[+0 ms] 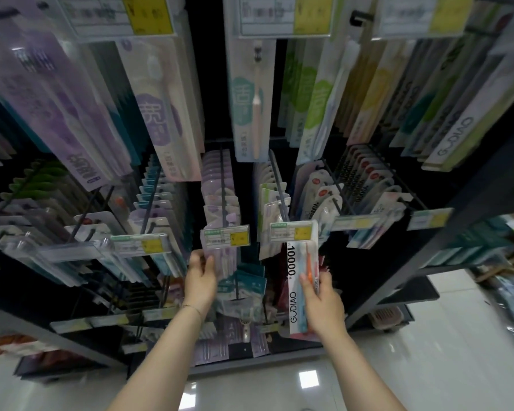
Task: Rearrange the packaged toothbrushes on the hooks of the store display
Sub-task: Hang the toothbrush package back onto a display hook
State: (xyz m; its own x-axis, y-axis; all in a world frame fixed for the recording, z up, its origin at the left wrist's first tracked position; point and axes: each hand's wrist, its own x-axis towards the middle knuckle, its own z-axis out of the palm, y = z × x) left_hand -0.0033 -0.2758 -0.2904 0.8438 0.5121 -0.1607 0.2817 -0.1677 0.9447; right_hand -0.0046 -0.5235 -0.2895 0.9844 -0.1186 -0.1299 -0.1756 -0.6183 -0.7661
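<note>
Behind the price tag (293,232), store display (422,271): dark rack, its hooks crowded with hanging toothbrush packs.
Just below the tag, white pack (301,292): printed 10000, held upright with its top edge at the tag, likely being lined up for that hook.
Right hand (321,307): fingers clamped round the pack's lower half, steering it.
Left of the tag, left hand (201,280): thumb and fingers pinch a purple pack (223,262), seemingly to steady it on its hook.

Glossy clear plastic blisters over printed card cover the toothbrush packs (302,280); the hooks (222,173) look thin dark metal; the floor (428,351) is shiny pale tile
</note>
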